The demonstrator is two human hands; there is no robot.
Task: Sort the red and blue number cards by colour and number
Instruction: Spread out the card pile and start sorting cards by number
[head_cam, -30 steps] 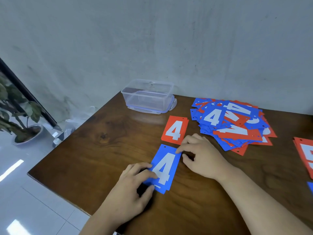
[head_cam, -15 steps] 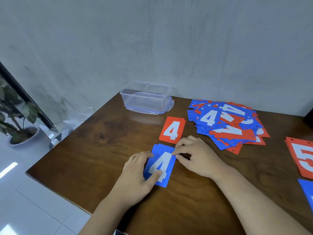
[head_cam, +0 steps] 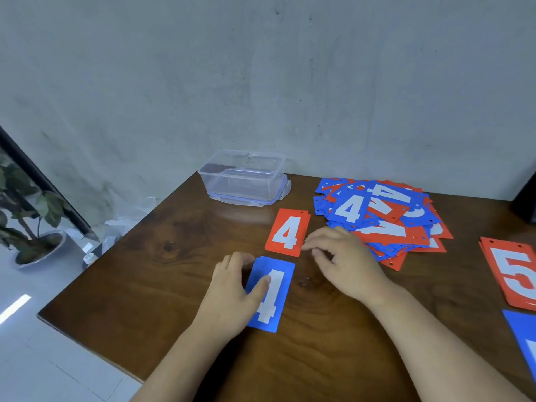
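A blue card stack showing a white 4 (head_cam: 275, 288) lies on the wooden table (head_cam: 162, 274). My left hand (head_cam: 232, 288) rests on its left edge, thumb pressing on the card face. Just beyond it lies a red 4 stack (head_cam: 287, 232). My right hand (head_cam: 345, 259) hovers with loosely curled fingers right of the red 4, holding nothing. A mixed heap of red and blue cards (head_cam: 380, 216) sits behind the right hand. A red 5 stack (head_cam: 513, 274) and a blue card (head_cam: 525, 340) lie at the right edge.
A clear plastic box (head_cam: 243, 178) stands upside down on its lid at the back against the wall. The table's left edge drops to a tiled floor with a potted plant (head_cam: 26, 221). A dark object (head_cam: 526, 201) sits at the far right.
My right hand has let go of the blue 4's top corner and lifted away to the right. The left hand has squared the blue stack upright, thumb now on its face.
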